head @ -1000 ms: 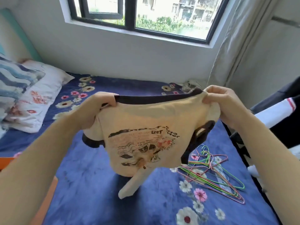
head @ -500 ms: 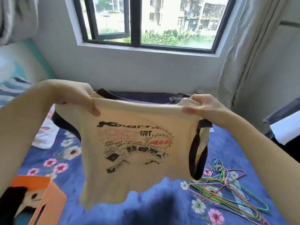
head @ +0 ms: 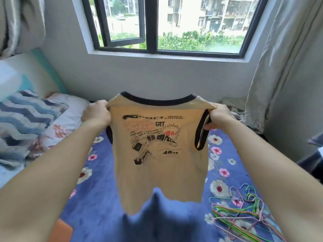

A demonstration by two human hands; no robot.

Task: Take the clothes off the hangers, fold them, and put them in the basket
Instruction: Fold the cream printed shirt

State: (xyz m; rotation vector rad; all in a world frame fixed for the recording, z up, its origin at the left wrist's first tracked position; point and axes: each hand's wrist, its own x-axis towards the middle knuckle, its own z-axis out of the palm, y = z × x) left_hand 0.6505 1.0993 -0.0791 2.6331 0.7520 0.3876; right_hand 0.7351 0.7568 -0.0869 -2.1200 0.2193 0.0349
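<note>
**Bed** (head: 97,198): blue cover with a flower print. It fills the lower view. Its far edge meets the wall under the window (head: 152,25), and its right edge runs beside a curtain (head: 279,67) and dark cloth at the frame's border. The middle of the bed is open cover. The head end on the left holds a flowered pillow (head: 61,123) and a striped blanket (head: 22,116).

**Hangers** (head: 244,208): a loose heap of thin wire ones in green, pink and blue. They lie flat on the bed near its right edge, well apart from both hands.

**Orange thing** (head: 62,231): only a corner shows, at the bed's near left edge. What it is cannot be told.

**Shirt** (head: 157,151): tan and sleeveless, with dark trim at the neck and armholes. The printed side faces the camera. It is held spread above the middle of the bed, neckline up. It hangs from the two shoulders, and the hem is loose and uneven below, with a shadow on the cover beneath it.

**Left hand** (head: 97,112): fingers closed around the shirt's shoulder on the pillow side, with the fingertips hidden behind the cloth.

**Right hand** (head: 219,116): fingers curled over the opposite shoulder, pinching the cloth at the top of the armhole on the curtain side.

Both hands are level, with the shirt stretched between them.
</note>
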